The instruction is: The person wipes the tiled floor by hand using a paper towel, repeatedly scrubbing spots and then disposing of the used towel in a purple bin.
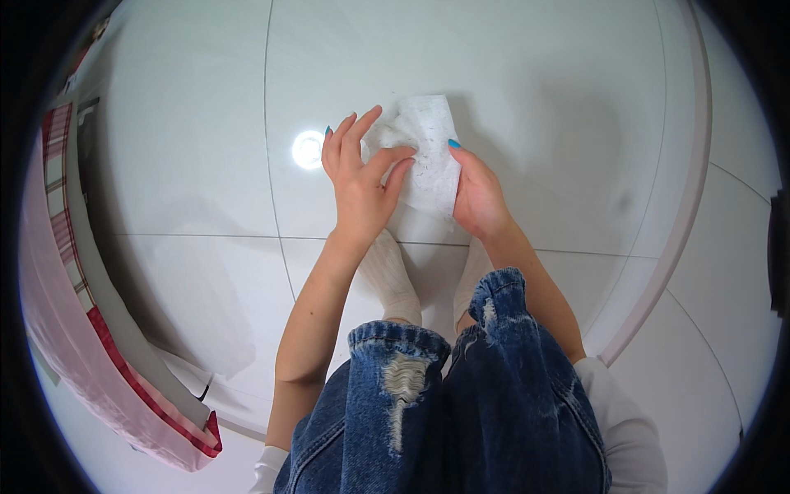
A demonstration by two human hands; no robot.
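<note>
A thin white disposable wipe [435, 117], crumpled on its left side, is held up over the floor. Short dark strands and specks dot its middle. My right hand [480, 194] grips the wipe's right edge, thumb on top and the other fingers hidden behind it. Over the middle of the wipe, the thumb and index finger of my left hand [364, 163] come close together, almost tip to tip. Its other fingers are spread upward. Whether a strand is pinched between those two fingertips is too small to tell.
Glossy white floor tiles [185, 173] lie beneath, with a bright light reflection. My socked feet [389, 272] and jeans-covered knees [401, 352] are below my hands. A pink cloth-draped piece of furniture [111, 395] lines the left. A raised pale strip [685, 241] curves along the right.
</note>
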